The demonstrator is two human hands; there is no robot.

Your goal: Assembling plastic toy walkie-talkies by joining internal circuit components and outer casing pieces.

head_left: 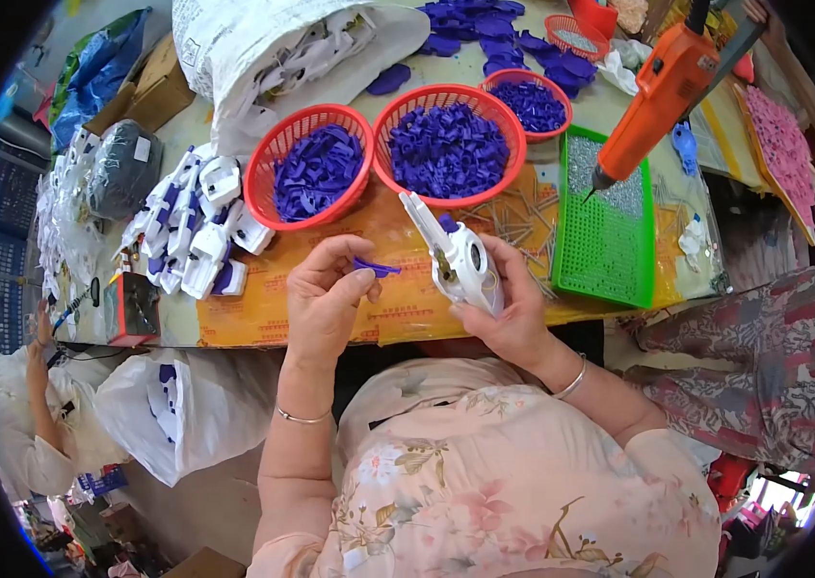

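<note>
- The left hand [323, 289] pinches a small purple clip [376, 269] between thumb and fingertips, held just left of the white shell [459, 262].
- The right hand [513, 308] is wrapped round that shell, fingers closed on its lower end, nose pointing up and away toward the baskets; both things hang over the near edge of the table [398, 313], above the lap.
- Judging by how things lie, the clip is not yet seated in the shell — there is a clear gap between them.
- Done, it seems: a heap of white-and-purple pieces [197, 226] at the left, looking assembled.
- Left: plenty — the left basket [308, 164] and middle basket [448, 144] sit full of purple parts, a smaller basket [530, 101] behind them, and a white sack [273, 48] spills more white shells.
- Room: between hands and baskets there is a bare strip of yellow tabletop; reaching either big basket looks unobstructed.
- To the right it is tighter: a green tray [605, 231] of screws lies near the right hand, and an orange driver [658, 91] hangs above it, tip down.
- A neighbour's patterned sleeve [754, 337] crowds the right side; the near edge runs just under the wrists.
</note>
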